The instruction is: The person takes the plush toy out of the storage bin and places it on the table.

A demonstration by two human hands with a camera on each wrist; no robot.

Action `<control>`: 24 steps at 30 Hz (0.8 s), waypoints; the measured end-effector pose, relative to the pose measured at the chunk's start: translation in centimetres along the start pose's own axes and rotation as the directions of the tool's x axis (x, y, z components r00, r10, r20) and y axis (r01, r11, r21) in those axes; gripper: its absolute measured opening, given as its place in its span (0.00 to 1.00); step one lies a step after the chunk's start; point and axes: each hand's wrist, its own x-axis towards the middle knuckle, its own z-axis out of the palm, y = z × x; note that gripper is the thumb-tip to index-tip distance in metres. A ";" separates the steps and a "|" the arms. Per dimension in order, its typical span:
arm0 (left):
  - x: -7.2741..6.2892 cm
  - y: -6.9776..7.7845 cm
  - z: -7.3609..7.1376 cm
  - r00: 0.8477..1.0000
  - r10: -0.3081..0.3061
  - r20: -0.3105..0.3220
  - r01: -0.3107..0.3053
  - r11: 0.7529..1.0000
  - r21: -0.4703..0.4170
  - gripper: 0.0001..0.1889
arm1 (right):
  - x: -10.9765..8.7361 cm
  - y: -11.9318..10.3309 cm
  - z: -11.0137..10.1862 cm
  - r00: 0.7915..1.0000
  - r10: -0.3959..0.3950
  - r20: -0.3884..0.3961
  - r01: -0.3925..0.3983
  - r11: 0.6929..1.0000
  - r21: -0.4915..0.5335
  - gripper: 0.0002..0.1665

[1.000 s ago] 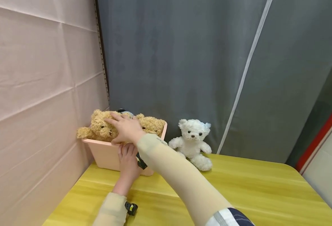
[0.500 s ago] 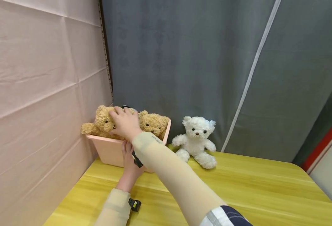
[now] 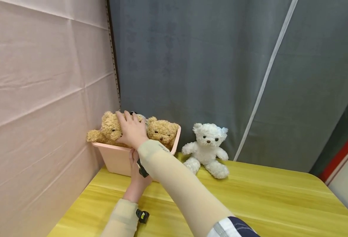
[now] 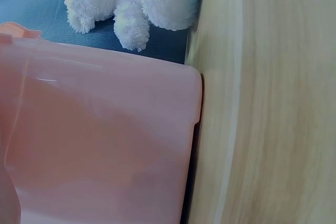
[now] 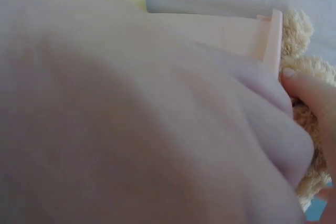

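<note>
In the head view, a pink plastic box (image 3: 117,159) stands at the table's left, packed with plush toys. My right hand (image 3: 134,131) lies over its middle, fingers extended, pressing on the toys between a tan bear (image 3: 110,126) on the left and another tan bear (image 3: 161,131) on the right. My left hand (image 3: 139,179) is up against the box's front wall below it. In the right wrist view the left hand (image 5: 173,129) looms close and blurred, its fingers bent over the box rim (image 5: 275,40); the right thumb (image 5: 304,85) touches tan plush.
A white teddy bear (image 3: 206,151) sits right of the box, against the grey curtain (image 3: 186,65). Pale pink cloth (image 3: 37,98) covers the wall at left. Behind the right hand, a bit of a blue-grey toy (image 3: 141,116) shows. The table (image 3: 251,197) has yellow wood grain.
The head view has shifted, so the scene sits a little farther right. My right fingers have drawn somewhat closer together and off the left bear's face; the right bear's face shows more.
</note>
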 end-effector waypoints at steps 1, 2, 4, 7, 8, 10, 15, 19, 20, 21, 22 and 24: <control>-0.1 0.0 0.0 1.000 0.005 -0.004 -0.005 1.000 -0.004 0.19 | 0.0 0.1 0.0 1.000 0.001 0.003 -0.001 1.000 0.013 0.66; -0.1 0.0 0.0 1.000 0.011 -0.007 -0.011 1.000 -0.008 0.18 | 0.0 0.2 0.0 1.000 0.001 0.009 -0.001 1.000 0.027 0.67; -0.2 -0.1 0.1 1.000 0.015 -0.009 -0.015 1.000 -0.016 0.18 | 0.1 0.4 -0.1 1.000 -0.008 0.016 0.007 0.999 0.045 0.66; -0.1 -0.2 0.2 1.000 0.014 0.006 -0.014 1.000 0.002 0.20 | 0.3 0.8 -0.6 0.999 -0.037 0.016 0.036 0.998 0.048 0.61; -0.1 -0.2 0.1 1.000 0.002 0.019 -0.002 1.000 0.007 0.20 | 0.3 0.9 -0.8 0.999 -0.047 0.017 0.046 0.998 0.048 0.60; 0.0 -0.2 0.1 0.999 -0.022 0.044 0.021 0.999 0.025 0.23 | 0.4 1.2 -1.2 0.998 -0.066 0.010 0.065 0.997 0.042 0.59; 0.0 -0.1 0.2 0.998 -0.040 0.051 0.040 0.999 -0.007 0.27 | 0.3 2.3 -2.2 0.998 -0.069 -0.007 0.070 0.997 0.042 0.59; -0.1 -0.5 0.5 1.000 0.014 0.018 -0.014 1.000 0.003 0.24 | 0.4 3.0 -3.5 0.997 -0.065 -0.048 0.067 0.997 0.047 0.59; -0.1 -0.5 0.6 1.000 0.023 0.011 -0.023 1.000 0.014 0.25 | 0.4 3.2 -3.9 0.996 -0.065 -0.056 0.068 0.996 0.052 0.59; -0.1 -0.6 0.7 1.000 0.030 0.005 -0.030 0.999 0.022 0.28 | 0.5 3.3 -4.2 0.996 -0.066 -0.067 0.070 0.996 0.055 0.60; 0.0 -0.7 0.7 0.999 0.034 -0.002 -0.034 0.999 0.029 0.32 | 0.5 3.5 -4.6 0.995 -0.067 -0.075 0.071 0.996 0.056 0.60; -0.1 -0.8 0.9 0.999 0.035 -0.014 -0.035 0.999 0.028 0.36 | 0.6 3.8 -5.3 0.993 -0.070 -0.095 0.076 0.996 0.056 0.60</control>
